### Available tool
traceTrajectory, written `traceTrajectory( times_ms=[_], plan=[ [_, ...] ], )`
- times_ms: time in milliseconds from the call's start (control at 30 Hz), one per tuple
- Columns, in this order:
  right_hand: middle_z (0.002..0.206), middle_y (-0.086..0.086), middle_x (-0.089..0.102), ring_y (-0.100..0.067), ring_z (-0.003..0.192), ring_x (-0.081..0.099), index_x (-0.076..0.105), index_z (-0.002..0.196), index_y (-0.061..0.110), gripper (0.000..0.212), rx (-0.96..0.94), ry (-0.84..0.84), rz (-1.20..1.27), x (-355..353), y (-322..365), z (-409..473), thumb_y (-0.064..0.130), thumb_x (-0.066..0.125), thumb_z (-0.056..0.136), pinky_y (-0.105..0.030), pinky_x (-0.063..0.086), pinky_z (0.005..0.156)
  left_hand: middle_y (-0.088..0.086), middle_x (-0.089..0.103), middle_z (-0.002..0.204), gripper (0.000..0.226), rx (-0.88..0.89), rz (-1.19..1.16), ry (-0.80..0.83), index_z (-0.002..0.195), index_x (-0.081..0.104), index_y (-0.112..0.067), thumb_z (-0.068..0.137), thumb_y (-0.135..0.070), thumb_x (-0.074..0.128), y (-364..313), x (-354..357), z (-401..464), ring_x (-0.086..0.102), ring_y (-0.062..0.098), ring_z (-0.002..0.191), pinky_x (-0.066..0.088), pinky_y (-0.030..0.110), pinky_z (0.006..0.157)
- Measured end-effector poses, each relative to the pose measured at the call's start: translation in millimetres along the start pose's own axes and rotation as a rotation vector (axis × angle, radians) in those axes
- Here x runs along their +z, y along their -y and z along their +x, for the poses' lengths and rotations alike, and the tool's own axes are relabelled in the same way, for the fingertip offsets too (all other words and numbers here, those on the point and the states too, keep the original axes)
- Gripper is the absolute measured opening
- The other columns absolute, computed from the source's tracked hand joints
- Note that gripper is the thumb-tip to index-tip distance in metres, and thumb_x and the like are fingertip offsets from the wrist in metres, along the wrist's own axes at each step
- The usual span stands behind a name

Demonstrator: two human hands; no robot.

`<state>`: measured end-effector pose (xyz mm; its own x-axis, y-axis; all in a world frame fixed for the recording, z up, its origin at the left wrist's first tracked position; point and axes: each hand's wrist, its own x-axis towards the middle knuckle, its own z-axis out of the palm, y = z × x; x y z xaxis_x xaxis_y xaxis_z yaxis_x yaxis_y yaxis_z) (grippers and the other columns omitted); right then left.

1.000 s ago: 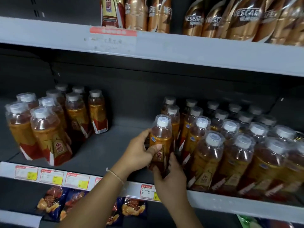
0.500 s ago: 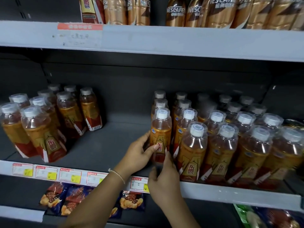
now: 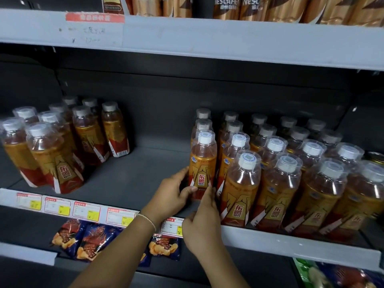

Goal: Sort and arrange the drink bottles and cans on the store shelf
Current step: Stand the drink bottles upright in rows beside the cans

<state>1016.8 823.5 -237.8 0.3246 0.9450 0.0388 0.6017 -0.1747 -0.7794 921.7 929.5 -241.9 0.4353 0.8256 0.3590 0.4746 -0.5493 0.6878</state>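
An amber drink bottle [image 3: 202, 163] with a white cap and an orange-red label stands upright on the middle shelf [image 3: 128, 175], at the left front of a large block of like bottles [image 3: 291, 179]. My left hand [image 3: 173, 194] wraps its lower left side, thumb across the label. My right hand [image 3: 202, 223] touches its base from below right with the fingertips. A second cluster of the same bottles [image 3: 54, 146] stands at the shelf's left end.
A bare stretch of shelf lies between the two bottle groups. The upper shelf [image 3: 207, 36] carries brown coffee bottles [image 3: 270, 8]. Price tags [image 3: 87, 212] line the shelf's front edge. Snack bags [image 3: 93, 240] lie on the lower shelf.
The bottle went from lifted and tilted in both hands to standing upright on the shelf, set further back into the left column. The camera view shifted slightly right and closer.
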Motion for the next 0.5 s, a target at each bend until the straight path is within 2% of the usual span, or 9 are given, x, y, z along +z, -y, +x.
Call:
traceTrajectory(
  times_ms=[67,200,267,333,433,500],
  plan=[
    [0.168,-0.001,-0.004,-0.019,0.154,0.002,-0.018,0.156,0.018,0.099,-0.006,0.010,-0.007,-0.4,-0.3,0.8,0.008,0.057,0.092,-0.032,0.013,0.124,-0.003,0.058,0.138,0.058,0.004,0.005,-0.004,0.146,0.042,-0.015,0.093,-0.027,0.064,-0.1,0.2,0.2,0.054,0.010,0.124,0.041,0.025,0.107],
    [0.168,0.001,-0.006,-0.018,0.154,0.000,-0.017,0.156,0.020,0.101,-0.009,0.011,0.018,-1.2,-1.5,2.9,0.006,0.059,0.091,-0.031,0.008,0.122,-0.005,0.060,0.134,0.056,0.021,0.003,-0.020,0.144,0.044,-0.018,0.093,-0.029,0.064,-1.5,1.4,-1.2,0.056,0.006,0.120,0.038,0.009,0.100],
    [0.168,0.002,-0.006,-0.018,0.154,-0.001,-0.017,0.157,0.021,0.103,-0.011,0.014,0.037,-1.6,-2.8,3.2,0.004,0.059,0.090,-0.032,0.008,0.123,-0.006,0.061,0.134,0.056,0.034,0.012,-0.026,0.144,0.044,-0.019,0.093,-0.031,0.064,-1.7,0.4,-1.6,0.056,0.005,0.120,0.037,0.008,0.099],
    [0.168,0.001,-0.005,-0.017,0.154,-0.001,-0.015,0.157,0.021,0.102,-0.024,0.009,0.057,-2.0,-4.1,3.1,0.002,0.059,0.089,-0.031,0.008,0.123,-0.005,0.061,0.134,0.055,0.048,0.016,-0.030,0.143,0.044,-0.019,0.093,-0.030,0.064,-2.1,-0.6,-2.3,0.056,0.006,0.120,0.038,0.009,0.100],
    [0.168,0.000,-0.003,-0.017,0.154,0.000,-0.013,0.158,0.019,0.100,-0.035,-0.010,0.068,0.1,-4.4,0.8,0.001,0.059,0.090,-0.027,0.005,0.120,-0.002,0.059,0.135,0.054,0.061,0.022,-0.027,0.144,0.044,-0.016,0.094,-0.028,0.062,-3.2,-1.3,-3.8,0.055,0.010,0.123,0.040,0.022,0.106],
    [0.168,0.001,-0.002,-0.017,0.154,0.001,-0.010,0.158,0.019,0.097,-0.042,-0.036,0.067,1.9,-3.7,-3.5,0.001,0.057,0.091,-0.021,0.004,0.115,0.003,0.059,0.136,0.048,0.071,0.015,-0.080,0.142,0.047,-0.012,0.096,-0.022,0.058,-4.1,-2.0,-5.8,0.054,0.015,0.124,0.039,0.026,0.107]
  ],
)
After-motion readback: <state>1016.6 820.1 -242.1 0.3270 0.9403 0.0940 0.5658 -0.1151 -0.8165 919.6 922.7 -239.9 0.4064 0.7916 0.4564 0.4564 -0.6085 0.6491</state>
